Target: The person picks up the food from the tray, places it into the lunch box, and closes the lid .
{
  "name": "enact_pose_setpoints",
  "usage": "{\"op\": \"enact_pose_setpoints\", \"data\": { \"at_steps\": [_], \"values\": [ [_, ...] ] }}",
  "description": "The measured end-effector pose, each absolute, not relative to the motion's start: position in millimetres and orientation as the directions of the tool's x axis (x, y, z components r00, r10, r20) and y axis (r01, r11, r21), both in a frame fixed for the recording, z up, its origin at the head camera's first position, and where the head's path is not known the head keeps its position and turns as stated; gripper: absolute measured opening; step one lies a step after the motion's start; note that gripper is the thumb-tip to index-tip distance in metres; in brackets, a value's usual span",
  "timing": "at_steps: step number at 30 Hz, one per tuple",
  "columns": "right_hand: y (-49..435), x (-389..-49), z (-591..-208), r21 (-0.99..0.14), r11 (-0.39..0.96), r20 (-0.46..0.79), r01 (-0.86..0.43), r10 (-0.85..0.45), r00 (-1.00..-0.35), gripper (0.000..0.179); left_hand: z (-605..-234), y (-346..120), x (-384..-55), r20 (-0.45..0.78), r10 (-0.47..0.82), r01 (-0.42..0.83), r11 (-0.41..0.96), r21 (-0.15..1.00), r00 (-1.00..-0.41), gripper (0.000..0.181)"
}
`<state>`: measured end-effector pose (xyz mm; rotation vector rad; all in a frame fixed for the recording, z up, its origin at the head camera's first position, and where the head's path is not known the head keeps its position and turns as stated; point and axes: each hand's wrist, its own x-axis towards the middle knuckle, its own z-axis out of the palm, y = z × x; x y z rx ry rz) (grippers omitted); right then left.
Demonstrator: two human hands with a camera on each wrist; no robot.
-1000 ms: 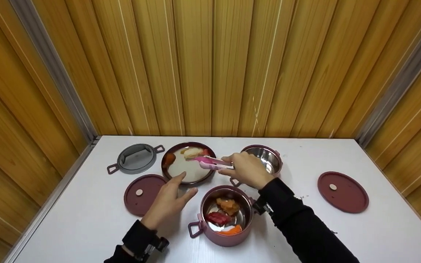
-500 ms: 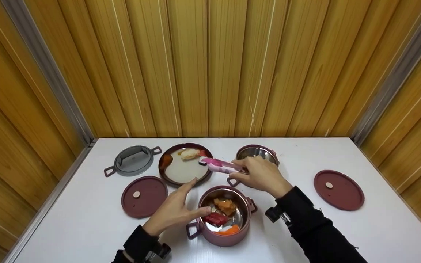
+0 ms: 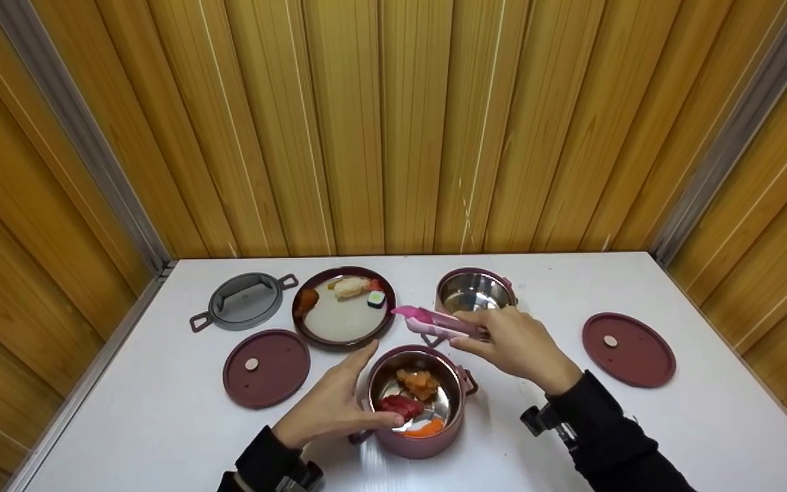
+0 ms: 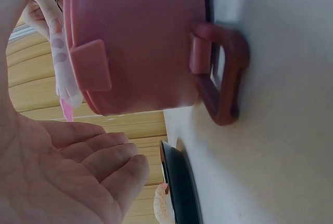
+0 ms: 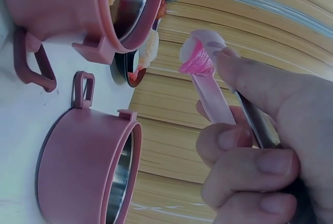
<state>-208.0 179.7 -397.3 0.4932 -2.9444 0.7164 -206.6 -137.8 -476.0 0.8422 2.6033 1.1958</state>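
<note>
My right hand (image 3: 513,342) grips pink and white tongs (image 3: 443,324) above the table, between the plate and the rear pot. Nothing shows between the tongs' tips. My left hand (image 3: 339,396) is beside the front pink pot (image 3: 415,447), fingers extended past its left side and thumb across its rim. Inside that pot lie an orange-brown fried piece (image 3: 418,384), a red meat piece (image 3: 402,407) and an orange-and-white piece (image 3: 426,428). On the brown-rimmed plate (image 3: 339,328) are a small sushi roll (image 3: 376,299), a shrimp sushi (image 3: 350,288) and a brown drumstick-like piece (image 3: 307,301).
A second pink pot (image 3: 477,294) with a steel inside stands behind my right hand. Dark red lids lie at left (image 3: 267,369) and right (image 3: 629,350). A grey lid with handles (image 3: 246,301) lies back left. Wood-patterned walls enclose the white table.
The tongs draw back rightward from the plate, and the sushi roll, hidden at first and then at their tips, sits uncovered on the plate. My left hand shifts right to the front pot.
</note>
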Motion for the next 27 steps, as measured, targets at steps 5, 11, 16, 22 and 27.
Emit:
{"op": "enact_pose_setpoints", "data": {
  "at_steps": [5,11,16,22,27],
  "values": [
    [186,-198,-397,-0.444,0.844,0.115,-0.301,-0.280,-0.953,0.053,-479,-135,-206,0.109,0.577,0.460,0.507,0.729,-0.809,0.128],
    [193,-189,-400,-0.407,0.858,0.110,-0.314,-0.295,-0.949,0.049,-482,-134,-204,0.097,0.591,0.451,0.489,0.747,-0.801,0.132],
    [200,-184,-401,-0.389,0.862,0.073,-0.326,-0.324,-0.943,0.049,-483,-133,-204,0.071,0.597,0.435,0.492,0.754,-0.799,0.139],
    [209,-177,-400,-0.408,0.844,0.032,-0.349,-0.369,-0.929,0.054,-485,-132,-204,0.057,0.596,0.423,0.496,0.758,-0.801,0.141],
    [211,-172,-401,-0.418,0.824,0.017,-0.382,-0.414,-0.910,0.056,-486,-132,-203,0.059,0.595,0.419,0.488,0.766,-0.801,0.142]
  ]
}}
